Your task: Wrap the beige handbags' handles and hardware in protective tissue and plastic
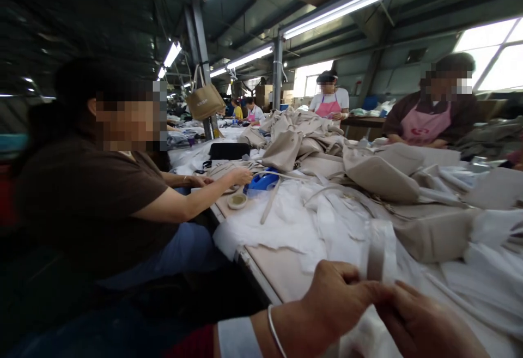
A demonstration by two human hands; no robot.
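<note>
Left hand (335, 303), silver bangle at the wrist, closed with fingertips pinched on a narrow beige fabric strap (376, 257) standing upright at the near edge of the long work table (281, 273). Right hand (420, 322) curled just beside it, fingertips met at the strap's lower end; grip there hard to tell. White tissue paper (294, 227) spread behind the strap. Beige fabric bags (379, 175) heaped beyond. Co-worker in a brown shirt (93, 205) seated at left, one hand near a blue tool (261, 181).
</note>
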